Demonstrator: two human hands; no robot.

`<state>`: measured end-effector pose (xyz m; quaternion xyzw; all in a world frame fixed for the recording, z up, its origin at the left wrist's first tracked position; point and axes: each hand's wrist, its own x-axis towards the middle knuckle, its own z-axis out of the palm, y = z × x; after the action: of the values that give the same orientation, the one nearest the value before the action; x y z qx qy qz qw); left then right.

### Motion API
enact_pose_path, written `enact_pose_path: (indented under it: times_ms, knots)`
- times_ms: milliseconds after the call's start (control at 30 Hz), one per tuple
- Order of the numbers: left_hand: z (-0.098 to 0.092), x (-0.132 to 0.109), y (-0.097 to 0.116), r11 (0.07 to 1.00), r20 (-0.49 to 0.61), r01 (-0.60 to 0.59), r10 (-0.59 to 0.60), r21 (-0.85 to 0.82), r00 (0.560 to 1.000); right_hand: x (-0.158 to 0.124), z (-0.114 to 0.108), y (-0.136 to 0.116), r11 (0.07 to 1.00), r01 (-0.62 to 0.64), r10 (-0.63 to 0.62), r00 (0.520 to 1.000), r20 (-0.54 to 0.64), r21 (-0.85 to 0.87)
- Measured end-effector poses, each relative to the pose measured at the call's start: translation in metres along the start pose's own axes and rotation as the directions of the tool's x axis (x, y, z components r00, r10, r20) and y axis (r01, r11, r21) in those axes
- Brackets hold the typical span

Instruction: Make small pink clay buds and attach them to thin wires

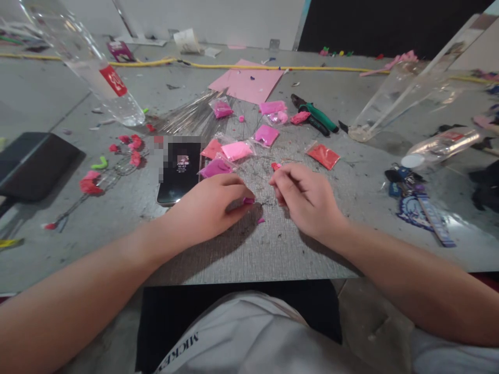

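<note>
Left hand (212, 205) resting knuckles-up on the grey table (273, 249), fingers curled inward and pinched together on a small magenta piece (248, 200) at the fingertips. Right hand (306, 200) just across from it, loosely fisted, thumb and forefinger pressed together near a thin dark wire (267, 202) running between the two hands; whether that wire is actually gripped, impossible to tell. A second tiny magenta scrap (261, 221) lying on the table just below the left fingertips. Immediately beyond the left knuckles, a purple packet (216, 168), and a phone (178, 169) lying flat beside it, touching the back of the wrist area. Farther out from the left hand, a pink packet (236, 150) and a bundle of clear thin sticks (191, 115). Just past the right knuckles, a small red bit (276, 166); a little farther out and to the outside, a red packet (323, 156). Well beyond the right hand, green-handled pliers (316, 117) and a sheet of pink paper (246, 81). Off to the outside of the right forearm, a bunch of keys (413, 200). Far out from the left hand, a tilted clear plastic bottle (83, 57) with a red label, and scattered red petals (130, 148) on wire nearer in.
</note>
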<state>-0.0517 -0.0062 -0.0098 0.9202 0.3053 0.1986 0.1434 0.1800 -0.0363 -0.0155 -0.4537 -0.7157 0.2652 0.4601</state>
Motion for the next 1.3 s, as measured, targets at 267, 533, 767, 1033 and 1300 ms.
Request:
enact_pose_path:
  times_ms: [267,533,767,1033,1300]
  knots:
    - [0.005,0.0,-0.007,0.993,0.076,0.085,-0.091,0.087,0.993,-0.002,0.003,-0.007,0.996,0.047,-0.045,0.999,0.031,-0.08]
    - [-0.005,0.002,-0.003,0.992,0.004,0.127,-0.127,-0.024,0.992,-0.001,0.002,0.003,0.989,-0.147,0.147,0.988,0.046,-0.023]
    - [-0.013,0.005,0.008,0.908,-0.14,0.272,-0.329,-0.319,0.934,-0.002,0.002,0.001,0.979,-0.193,0.191,0.981,0.037,0.063]
    - [-0.009,0.004,0.017,0.614,0.129,0.377,-0.41,-0.693,0.903,-0.006,0.001,-0.008,0.93,0.367,-0.366,0.93,0.041,-0.007]
    - [-0.009,0.006,0.018,0.501,0.225,0.443,-0.436,-0.743,0.871,-0.013,0.0,-0.018,0.974,0.223,-0.222,0.974,-0.035,0.046]
